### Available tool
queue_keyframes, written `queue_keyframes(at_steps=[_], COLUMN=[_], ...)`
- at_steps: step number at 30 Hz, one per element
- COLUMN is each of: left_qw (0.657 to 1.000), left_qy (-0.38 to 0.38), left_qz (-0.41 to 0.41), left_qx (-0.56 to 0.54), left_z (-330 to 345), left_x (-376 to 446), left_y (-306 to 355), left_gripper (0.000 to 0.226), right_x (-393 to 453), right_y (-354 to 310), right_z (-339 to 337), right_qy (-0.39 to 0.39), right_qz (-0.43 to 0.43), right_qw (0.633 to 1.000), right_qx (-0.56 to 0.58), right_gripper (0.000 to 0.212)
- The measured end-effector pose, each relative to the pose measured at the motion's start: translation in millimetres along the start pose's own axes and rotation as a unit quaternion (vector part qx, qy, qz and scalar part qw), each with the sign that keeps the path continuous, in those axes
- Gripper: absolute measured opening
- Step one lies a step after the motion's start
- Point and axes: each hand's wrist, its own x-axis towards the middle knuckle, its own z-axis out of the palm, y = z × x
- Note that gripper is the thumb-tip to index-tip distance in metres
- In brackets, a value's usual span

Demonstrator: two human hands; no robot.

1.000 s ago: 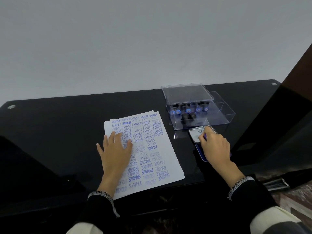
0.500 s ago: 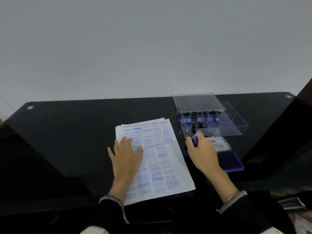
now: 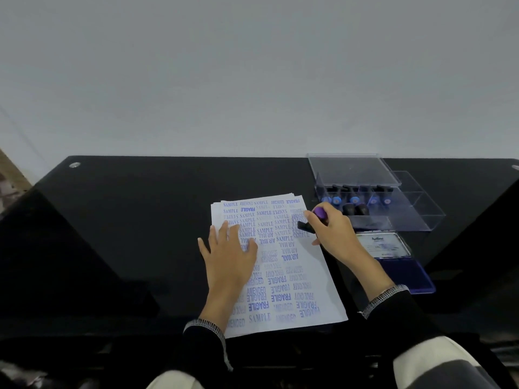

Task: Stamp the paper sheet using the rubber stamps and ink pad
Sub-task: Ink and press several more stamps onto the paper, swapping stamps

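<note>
A white paper sheet (image 3: 292,265), covered with blue stamped words, lies on the black table (image 3: 134,220). My left hand (image 3: 229,254) rests flat on its left part, fingers spread. My right hand (image 3: 332,230) grips a rubber stamp (image 3: 316,219) with a purple top and a black base, held at the sheet's upper right edge. Whether the base touches the paper I cannot tell. The open ink pad (image 3: 398,265), lid up and blue pad showing, sits to the right of my right wrist.
A clear plastic box (image 3: 407,217) behind the ink pad holds several more stamps (image 3: 355,199) with blue tops. Its clear lid (image 3: 351,168) leans at the back. The table's front edge is near my sleeves. A plain wall rises behind.
My right hand has carried the stamp from the ink pad leftward to the sheet's upper right edge. The left hand stays flat on the paper. The camera view has shifted.
</note>
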Motion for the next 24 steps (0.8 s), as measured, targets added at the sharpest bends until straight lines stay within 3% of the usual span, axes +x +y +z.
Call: queue_keyframes(at_steps=[7, 24], left_qw=[1.0, 1.0], left_qy=[0.002, 0.005], left_qz=[0.002, 0.001], left_qx=[0.001, 0.006], left_z=[0.9, 0.9], left_x=[0.8, 1.2], left_y=[-0.7, -0.5], left_gripper=[0.056, 0.057], right_x=[1.6, 10.3], right_y=[9.1, 9.7], right_z=[3.4, 8.7], right_qy=[-0.045, -0.121], right_qz=[0.001, -0.041], right_qw=[0.998, 0.981], right_qx=[-0.049, -0.148], right_gripper=[0.031, 0.019])
